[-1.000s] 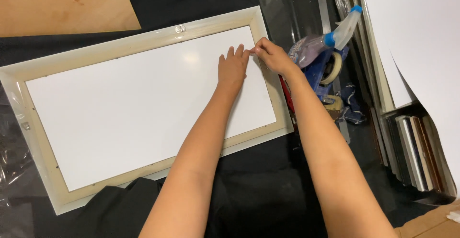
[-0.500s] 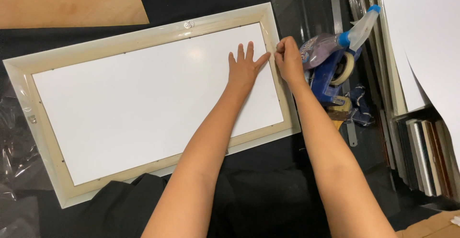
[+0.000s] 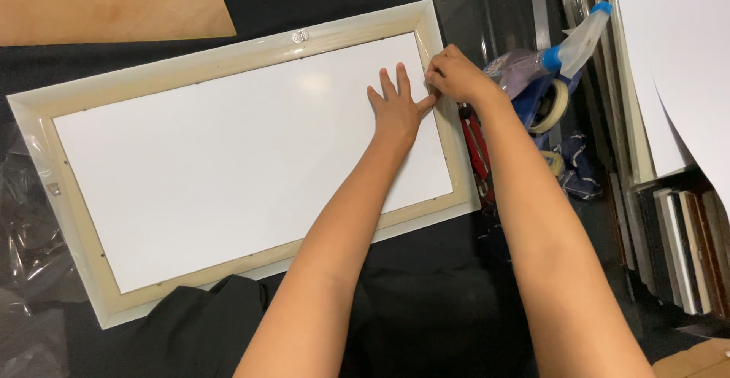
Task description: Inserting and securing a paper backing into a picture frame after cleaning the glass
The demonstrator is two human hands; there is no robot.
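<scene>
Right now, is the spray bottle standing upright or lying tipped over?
Tipped over. The spray bottle lies on its side beside the frame, its nozzle pointing toward the upper right, just past the right hand.

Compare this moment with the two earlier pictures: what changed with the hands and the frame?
Little changed. The right hand remains pinched at the frame inner right edge; the left hand stays flat on the white backing board. Only the camera's view shifted slightly; frame and spray bottle kept their places.

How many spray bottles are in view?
1. The spray bottle lies right of the frame, just beyond the right hand, above a tape roll. Others may be hidden in the clutter.
</scene>
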